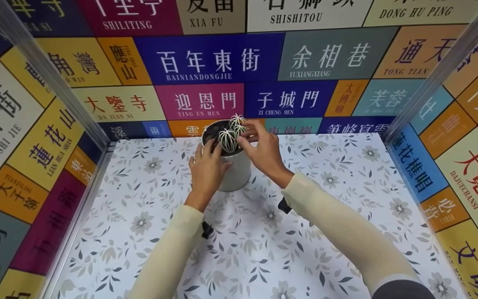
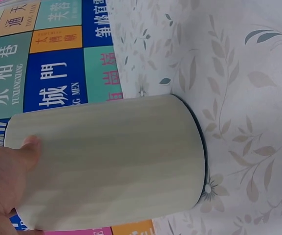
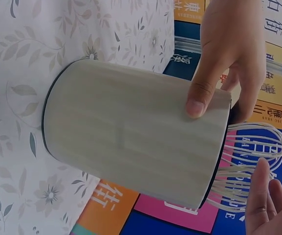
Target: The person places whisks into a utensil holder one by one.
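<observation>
A cream cylindrical canister (image 1: pixel 235 172) with a dark inside stands upright on the table. Two whisks, a nearer whisk (image 1: pixel 228 140) and a farther whisk (image 1: pixel 237 121), poke out of its top with their pale wire heads up. My left hand (image 1: pixel 206 172) grips the canister's left rim, thumb on the outer wall and fingers over the edge; the left wrist view shows the thumb (image 2: pixel 31 147) on the wall. My right hand (image 1: pixel 264 147) is at the whisk heads, thumb and fingers apart. In the right wrist view its fingertips (image 3: pixel 261 169) come right beside the wires (image 3: pixel 258 142).
The tabletop (image 1: pixel 326 232) has a white cover printed with grey flowers and leaves. Panels of coloured signs with Chinese writing (image 1: pixel 210 58) rise behind the canister, close to it, and along both sides. Clear edge strips (image 1: pixel 434 70) run up the corners.
</observation>
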A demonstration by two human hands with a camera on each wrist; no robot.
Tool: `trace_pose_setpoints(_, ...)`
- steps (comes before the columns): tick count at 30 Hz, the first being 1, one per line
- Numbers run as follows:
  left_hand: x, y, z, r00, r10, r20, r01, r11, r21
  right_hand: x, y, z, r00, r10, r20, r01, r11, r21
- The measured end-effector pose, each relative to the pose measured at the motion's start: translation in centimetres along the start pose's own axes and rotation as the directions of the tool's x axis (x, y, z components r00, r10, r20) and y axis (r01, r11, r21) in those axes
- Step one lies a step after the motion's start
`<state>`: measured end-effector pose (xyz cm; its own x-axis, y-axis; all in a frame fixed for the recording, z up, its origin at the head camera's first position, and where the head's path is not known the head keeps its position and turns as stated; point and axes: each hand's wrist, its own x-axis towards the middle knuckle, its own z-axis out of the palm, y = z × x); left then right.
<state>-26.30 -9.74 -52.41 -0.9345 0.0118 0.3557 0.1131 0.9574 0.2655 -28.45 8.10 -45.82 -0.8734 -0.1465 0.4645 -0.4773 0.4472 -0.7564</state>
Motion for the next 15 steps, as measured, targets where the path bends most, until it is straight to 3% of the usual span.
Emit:
trace_pose_setpoints(8,0.1,-0.4,-0.3,1.000,-0.001,0.028,0.002,1.000,-0.021,-0.3,0.5,-0.8,0.997,0.058,0.041,-0.058,0.998,0.003)
trace_pose_setpoints(15,0.2,-0.8,-0.8,0.994,-0.015,0.110,0.025,0.996,-0.090,-0.7,1.1,-2.1,0.990,0.134,0.053,-0.134,0.991,-0.006)
